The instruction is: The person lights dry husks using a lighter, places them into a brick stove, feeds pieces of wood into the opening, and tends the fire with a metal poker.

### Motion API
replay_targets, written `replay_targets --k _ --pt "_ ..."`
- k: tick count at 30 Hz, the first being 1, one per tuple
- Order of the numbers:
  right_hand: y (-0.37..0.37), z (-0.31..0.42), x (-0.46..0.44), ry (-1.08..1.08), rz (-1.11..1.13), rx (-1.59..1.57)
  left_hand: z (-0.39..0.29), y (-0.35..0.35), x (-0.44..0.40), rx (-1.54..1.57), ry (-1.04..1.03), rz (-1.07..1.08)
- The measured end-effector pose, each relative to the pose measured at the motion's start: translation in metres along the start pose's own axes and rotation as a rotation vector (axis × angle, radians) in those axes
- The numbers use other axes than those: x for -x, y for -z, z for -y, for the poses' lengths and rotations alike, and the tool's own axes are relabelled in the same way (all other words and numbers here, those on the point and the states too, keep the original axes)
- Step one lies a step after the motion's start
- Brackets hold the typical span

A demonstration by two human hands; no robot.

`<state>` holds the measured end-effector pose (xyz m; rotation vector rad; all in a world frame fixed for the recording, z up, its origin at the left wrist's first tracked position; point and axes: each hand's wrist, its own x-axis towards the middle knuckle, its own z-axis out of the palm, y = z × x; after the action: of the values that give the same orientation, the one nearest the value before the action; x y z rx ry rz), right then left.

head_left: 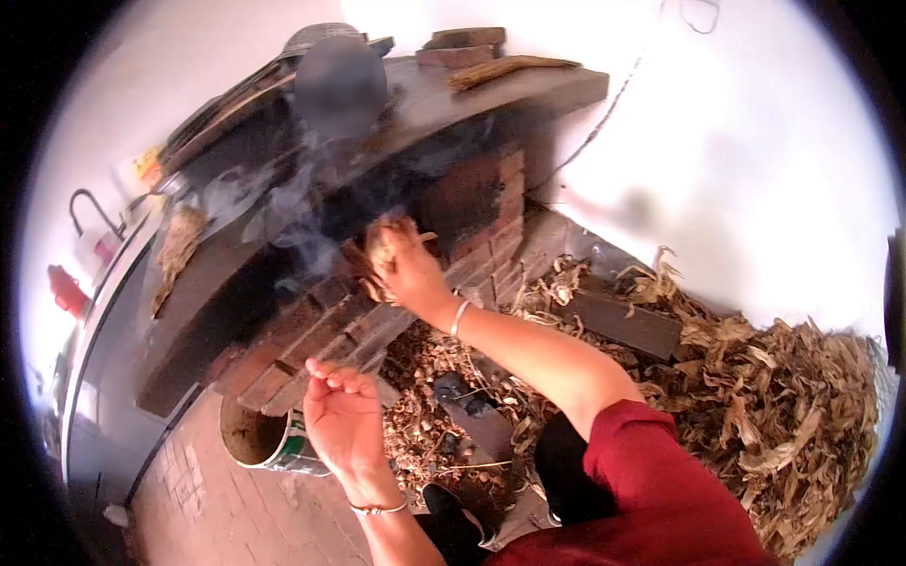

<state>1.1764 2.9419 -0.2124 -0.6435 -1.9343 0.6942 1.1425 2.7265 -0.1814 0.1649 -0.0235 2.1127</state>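
My right hand (408, 267) reaches to the front opening of a brick stove (311, 325), closed around a bunch of dry corn husks (377, 285). Part of the bunch is hidden by my fingers, and smoke drifts up beside it. My left hand (344, 415) is held palm up in front of the stove's brickwork, fingers loosely bent and nothing in it. Just beside that hand, on the floor, a bucket (253, 436) stands tilted in view.
A large heap of dry husks (755, 415) lies to the right against the white wall. Charred pieces (453, 387) and loose litter cover the floor by my feet. Bricks (462, 47) and a dark round object (341, 88) sit on the stove's top ledge.
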Motion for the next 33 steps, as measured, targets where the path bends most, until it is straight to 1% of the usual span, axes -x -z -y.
replay_targets --k 1,4,6,7,9,10,11,13,14,16,17,19,20,21,23,25,27,28,30,32,33 --pt "0.001 -0.004 0.000 0.066 -0.038 0.104 0.000 0.001 -0.001 0.010 0.003 -0.008" --pt "0.012 -0.011 0.005 0.091 -0.049 0.048 0.000 0.002 -0.002 0.000 -0.008 -0.009" --pt "0.022 -0.015 0.011 0.086 0.065 0.036 0.001 0.002 -0.001 0.002 0.010 0.016" --pt "0.024 -0.018 0.013 0.083 0.064 0.034 0.002 0.000 -0.002 -0.001 0.011 0.013" --pt "0.027 -0.025 0.019 0.146 0.059 0.088 0.004 -0.002 -0.001 0.005 0.006 -0.034" --pt "0.026 -0.029 0.021 0.186 -0.004 0.066 0.005 -0.001 0.000 0.004 0.011 -0.037" --pt "0.026 -0.034 0.021 0.182 -0.007 0.068 0.006 -0.001 0.000 0.011 0.014 -0.030" --pt "0.026 -0.038 0.020 0.219 -0.003 -0.071 0.007 -0.001 -0.002 0.018 0.019 -0.024" --pt "0.029 -0.038 0.020 0.212 -0.002 -0.073 0.007 0.001 -0.003 0.004 0.019 -0.019" --pt "0.034 -0.036 0.027 0.150 0.087 -0.111 0.005 0.001 -0.001 -0.018 0.016 -0.040" --pt "0.042 -0.031 0.032 0.091 0.123 -0.068 0.005 0.000 -0.002 -0.024 0.012 -0.023" --pt "0.059 -0.030 0.051 0.001 0.133 -0.124 0.004 0.001 -0.002 -0.023 0.024 -0.025" --pt "0.066 -0.044 0.064 0.060 0.089 -0.060 0.002 0.001 -0.003 -0.027 0.029 -0.003" --pt "0.078 -0.052 0.081 0.037 0.088 -0.049 0.001 0.001 -0.003 -0.030 0.038 0.019" --pt "0.111 -0.066 0.129 -0.033 0.136 0.124 -0.002 0.003 -0.004 -0.038 0.053 0.044" --pt "0.151 -0.079 0.189 -0.158 0.226 0.144 -0.003 0.003 -0.004 -0.052 0.073 0.057" --pt "0.188 -0.101 0.257 -0.259 0.358 0.420 -0.004 0.005 -0.004 -0.049 0.129 0.067" --pt "0.206 -0.105 0.295 -0.305 0.322 0.392 -0.003 0.006 -0.004 -0.020 0.131 0.024" --pt "0.246 -0.098 0.359 -0.380 0.282 0.383 -0.003 0.012 -0.007 -0.055 0.163 0.055" --pt "0.278 -0.082 0.408 -0.637 0.360 0.459 0.000 0.015 -0.009 -0.066 0.196 0.056" --pt "0.292 -0.075 0.427 -0.659 0.357 0.470 0.003 0.016 -0.009 -0.067 0.208 0.066"
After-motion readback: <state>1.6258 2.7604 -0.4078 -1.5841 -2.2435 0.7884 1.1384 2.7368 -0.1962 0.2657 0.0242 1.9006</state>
